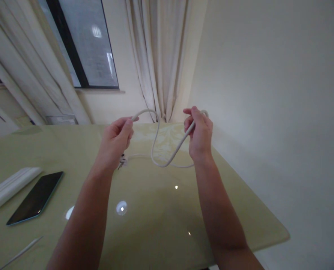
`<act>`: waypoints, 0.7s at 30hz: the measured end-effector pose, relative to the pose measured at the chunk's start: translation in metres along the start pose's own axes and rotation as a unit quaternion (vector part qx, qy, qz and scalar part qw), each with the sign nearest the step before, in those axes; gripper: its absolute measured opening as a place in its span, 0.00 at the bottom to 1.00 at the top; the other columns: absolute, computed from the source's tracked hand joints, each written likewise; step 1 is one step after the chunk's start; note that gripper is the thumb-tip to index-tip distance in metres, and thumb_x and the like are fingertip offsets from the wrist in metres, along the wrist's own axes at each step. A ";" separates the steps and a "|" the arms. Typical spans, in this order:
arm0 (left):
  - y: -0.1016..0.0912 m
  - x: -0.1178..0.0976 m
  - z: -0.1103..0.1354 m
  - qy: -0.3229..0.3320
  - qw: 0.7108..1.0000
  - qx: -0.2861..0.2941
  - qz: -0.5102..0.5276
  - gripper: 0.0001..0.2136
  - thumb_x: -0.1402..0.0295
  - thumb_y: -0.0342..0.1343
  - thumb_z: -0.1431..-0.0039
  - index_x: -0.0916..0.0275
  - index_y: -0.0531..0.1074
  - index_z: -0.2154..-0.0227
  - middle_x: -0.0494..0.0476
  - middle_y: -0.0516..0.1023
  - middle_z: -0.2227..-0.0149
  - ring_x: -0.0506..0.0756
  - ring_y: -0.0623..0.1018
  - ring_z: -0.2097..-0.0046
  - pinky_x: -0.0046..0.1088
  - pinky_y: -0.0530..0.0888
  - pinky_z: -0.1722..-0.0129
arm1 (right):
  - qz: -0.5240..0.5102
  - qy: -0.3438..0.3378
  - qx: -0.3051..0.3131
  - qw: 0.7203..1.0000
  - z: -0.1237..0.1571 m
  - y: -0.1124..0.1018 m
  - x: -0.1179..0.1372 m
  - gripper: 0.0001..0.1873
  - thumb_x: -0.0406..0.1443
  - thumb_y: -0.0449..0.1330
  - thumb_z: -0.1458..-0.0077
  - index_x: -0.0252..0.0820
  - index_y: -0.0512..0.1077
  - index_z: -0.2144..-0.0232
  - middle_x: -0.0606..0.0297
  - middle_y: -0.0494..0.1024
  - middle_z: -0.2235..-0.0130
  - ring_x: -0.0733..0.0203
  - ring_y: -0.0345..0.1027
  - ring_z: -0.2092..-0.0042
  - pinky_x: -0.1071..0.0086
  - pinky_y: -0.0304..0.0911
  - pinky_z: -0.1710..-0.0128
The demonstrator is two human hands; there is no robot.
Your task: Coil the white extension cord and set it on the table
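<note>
A white power cord [156,140] hangs in a loose S-bend between my two hands, above the table. My left hand [118,134] pinches one part of it between thumb and fingers. With its fingers curled, my right hand [199,129] grips another part, and a short loop of cord shows behind the fingers. Beyond my left wrist lies the plug [123,161], its metal prongs showing and partly hidden by the wrist. From the plug a thinner-looking stretch of the cord runs right along the tabletop, passing behind my right forearm.
The glossy pale green table [155,217] has its right edge near a white wall [268,93]. At left lie a black tablet or phone [36,198], a long white case-like object [12,187] and a thin white stick [22,252]. Curtains [161,56] and a window [85,41] stand behind.
</note>
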State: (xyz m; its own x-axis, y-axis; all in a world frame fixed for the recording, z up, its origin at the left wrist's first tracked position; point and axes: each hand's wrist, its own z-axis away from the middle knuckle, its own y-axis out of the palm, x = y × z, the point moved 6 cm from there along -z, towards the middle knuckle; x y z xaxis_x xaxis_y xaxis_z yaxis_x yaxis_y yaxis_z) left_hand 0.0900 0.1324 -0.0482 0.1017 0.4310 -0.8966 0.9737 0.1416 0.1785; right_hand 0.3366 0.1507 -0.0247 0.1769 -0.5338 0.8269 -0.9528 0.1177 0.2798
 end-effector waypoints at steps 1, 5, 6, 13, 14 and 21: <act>0.000 0.000 0.000 -0.015 1.000 0.008 0.006 0.10 0.61 0.63 0.41 0.63 0.79 0.62 0.47 0.61 0.78 0.44 0.53 0.82 0.22 0.46 0.85 | 0.015 0.012 0.023 1.000 -0.002 0.001 -0.003 0.24 0.57 0.60 0.40 0.43 0.77 0.63 0.71 0.68 0.80 0.69 0.60 0.78 0.72 0.50 0.80; 0.005 -0.003 0.003 -0.075 0.994 0.038 0.064 0.06 0.69 0.64 0.46 0.65 0.79 0.66 0.48 0.60 0.77 0.43 0.51 0.82 0.22 0.45 0.86 | 0.119 0.041 0.134 0.983 0.000 0.007 -0.018 0.24 0.56 0.68 0.47 0.42 0.76 0.76 0.70 0.68 0.83 0.69 0.57 0.80 0.72 0.48 0.80; 0.007 -0.005 0.005 -0.081 0.993 0.045 0.078 0.06 0.70 0.64 0.46 0.65 0.79 0.66 0.49 0.60 0.77 0.43 0.51 0.81 0.22 0.45 0.86 | 0.146 0.045 0.150 0.977 0.002 0.008 -0.023 0.25 0.56 0.69 0.48 0.42 0.74 0.80 0.70 0.66 0.84 0.69 0.56 0.80 0.72 0.47 0.80; 0.019 -0.016 0.013 -0.050 0.990 0.098 0.094 0.10 0.64 0.64 0.43 0.61 0.80 0.59 0.48 0.61 0.76 0.44 0.51 0.81 0.21 0.46 0.86 | 0.247 -0.022 0.136 0.959 0.009 0.021 -0.035 0.27 0.53 0.75 0.56 0.45 0.68 0.86 0.71 0.58 0.85 0.66 0.56 0.76 0.71 0.46 0.76; 0.019 -0.016 0.013 -0.041 0.990 0.105 0.089 0.11 0.63 0.64 0.43 0.61 0.80 0.58 0.48 0.61 0.76 0.44 0.51 0.81 0.21 0.47 0.85 | 0.251 -0.041 0.134 0.958 0.008 0.023 -0.034 0.24 0.53 0.74 0.55 0.45 0.71 0.83 0.71 0.61 0.83 0.65 0.57 0.75 0.71 0.47 0.75; 0.017 -0.003 0.007 0.001 0.996 0.084 -0.029 0.13 0.56 0.64 0.41 0.62 0.78 0.65 0.48 0.64 0.77 0.46 0.58 0.79 0.23 0.54 0.82 | 0.173 -0.037 0.202 0.963 0.011 0.042 -0.034 0.32 0.60 0.53 0.37 0.39 0.78 0.66 0.67 0.70 0.75 0.67 0.62 0.74 0.71 0.56 0.74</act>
State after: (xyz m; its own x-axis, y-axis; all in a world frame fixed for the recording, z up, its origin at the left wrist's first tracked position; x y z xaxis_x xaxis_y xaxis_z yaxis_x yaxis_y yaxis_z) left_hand 0.1080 0.1273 -0.0454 0.0443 0.4290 -0.9022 0.9983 0.0149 0.0562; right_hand 0.2880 0.1646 -0.0462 -0.1722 -0.5819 0.7948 -0.9724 -0.0287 -0.2317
